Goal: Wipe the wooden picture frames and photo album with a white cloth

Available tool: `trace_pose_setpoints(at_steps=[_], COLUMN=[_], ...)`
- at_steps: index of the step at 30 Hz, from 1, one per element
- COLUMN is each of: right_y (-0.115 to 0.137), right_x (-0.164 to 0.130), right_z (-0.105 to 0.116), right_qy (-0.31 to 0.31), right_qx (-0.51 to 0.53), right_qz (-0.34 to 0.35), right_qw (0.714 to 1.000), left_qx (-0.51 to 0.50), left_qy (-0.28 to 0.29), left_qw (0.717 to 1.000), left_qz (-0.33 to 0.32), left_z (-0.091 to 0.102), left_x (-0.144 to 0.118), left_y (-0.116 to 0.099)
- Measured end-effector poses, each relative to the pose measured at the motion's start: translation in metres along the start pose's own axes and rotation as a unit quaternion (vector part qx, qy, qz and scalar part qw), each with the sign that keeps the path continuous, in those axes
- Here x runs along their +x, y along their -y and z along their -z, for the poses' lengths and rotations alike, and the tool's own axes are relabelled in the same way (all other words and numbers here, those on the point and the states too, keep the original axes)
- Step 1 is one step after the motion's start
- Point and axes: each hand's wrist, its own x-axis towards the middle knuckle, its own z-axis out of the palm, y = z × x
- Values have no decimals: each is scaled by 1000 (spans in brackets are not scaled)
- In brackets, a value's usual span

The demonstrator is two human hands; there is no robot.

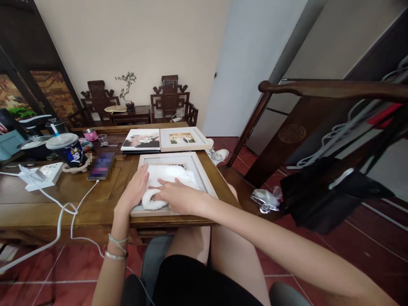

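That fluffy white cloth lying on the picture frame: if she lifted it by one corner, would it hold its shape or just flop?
The fluffy white cloth would probably flop: its near edge already curls into a soft roll under the right hand. It looks light and unlikely to slip, given its fuzzy pile. The white-framed picture beneath, steadied by the left hand, seems rigid.

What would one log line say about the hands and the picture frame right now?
left hand: flat on white cloth | right hand: pressing cloth | cloth: on framed picture | frame: on wooden table
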Motion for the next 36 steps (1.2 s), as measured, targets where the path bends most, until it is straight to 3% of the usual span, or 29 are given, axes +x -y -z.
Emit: trace_pose_setpoints(at_steps=[6,9,13,16,26,30,36], right_y=[-4,-15,-36,-42,-1,-13,-30], right_x=[5,-18,-56,-68,-14,-37,-78], right_z=[-1,-4,-8,-10,-11,-21,-25], right_qy=[-5,2,-6,-20,-55,-68,-53], right_qx=[-9,9,32,41,9,13,-15], right_qz=[-7,5,-49,-75,-9,-26,-114], right_qw=[1000,1000,998,996,998,997,992], left_qx=[18,71,130,147,150,153,163], left_qy=[2,11,20,23,15,18,17], left_qw=[1000,997,990,986,985,985,983], left_qz=[-1,-13,-49,-68,-87,-76,-82], left_z=[0,-2,-5,-6,-5,-4,-6], left_x=[0,3,5,5,7,7,7], left_y=[3,10,17,20,27,26,29])
